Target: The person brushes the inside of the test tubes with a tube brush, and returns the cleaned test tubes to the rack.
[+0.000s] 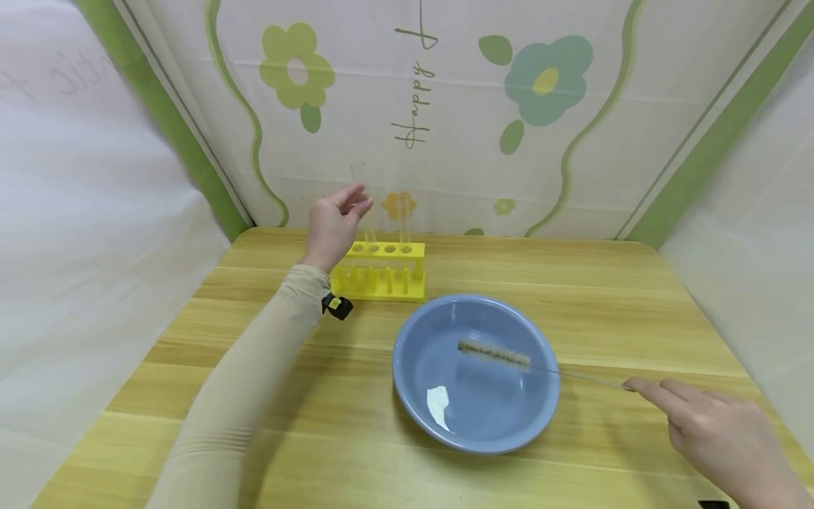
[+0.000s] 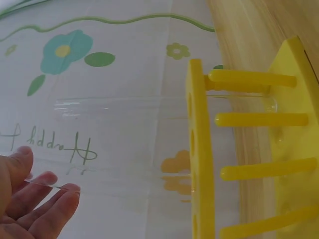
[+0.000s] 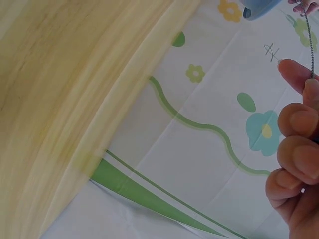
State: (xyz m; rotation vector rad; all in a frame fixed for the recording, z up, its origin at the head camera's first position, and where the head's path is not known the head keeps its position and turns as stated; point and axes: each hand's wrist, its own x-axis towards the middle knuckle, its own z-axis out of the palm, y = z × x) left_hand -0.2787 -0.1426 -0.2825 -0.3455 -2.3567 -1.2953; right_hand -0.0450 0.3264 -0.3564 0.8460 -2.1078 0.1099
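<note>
My left hand point(image 1: 333, 225) pinches a clear test tube point(image 2: 119, 180) between thumb and fingers. The tube's lower end is at the top bar of a yellow test tube rack point(image 1: 418, 288); whether it has entered a hole I cannot tell. Another clear test tube point(image 1: 404, 220) stands upright in the rack's right end hole. At the right, my right hand point(image 1: 718, 431) grips the thin twisted wire handle point(image 3: 312, 45) of a test tube brush point(image 1: 492, 353). The brush's bristly head hangs over a blue basin point(image 1: 470, 417).
Basin and rack stand on a wood-grain table point(image 1: 610, 304), the rack behind and left of the basin. A white curtain point(image 1: 458, 177) printed with flowers hangs along the table's back edge. White cloth also closes off both sides.
</note>
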